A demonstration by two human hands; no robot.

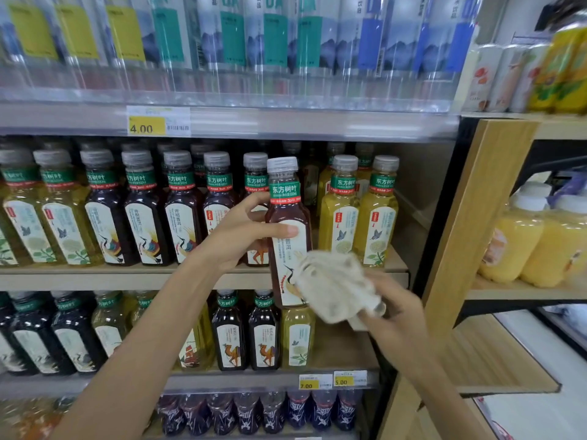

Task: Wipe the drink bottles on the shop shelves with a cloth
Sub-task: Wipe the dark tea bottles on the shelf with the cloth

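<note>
My left hand [244,231] grips a dark tea bottle [287,211] with a grey cap and green neck label, held upright in front of the middle shelf. Thumb and fingers wrap its upper body. My right hand [392,315] holds a crumpled white cloth [333,285] against the bottle's lower right side, over the bird label. Rows of the same tea bottles, dark [144,214] and yellow [376,217], stand on the middle shelf behind.
The shelf edge [127,279] runs below the held bottle. More tea bottles [263,331] fill the shelf beneath, and clear water bottles [270,36] stand above. A wooden rack [482,198] at right carries orange juice bottles [514,236].
</note>
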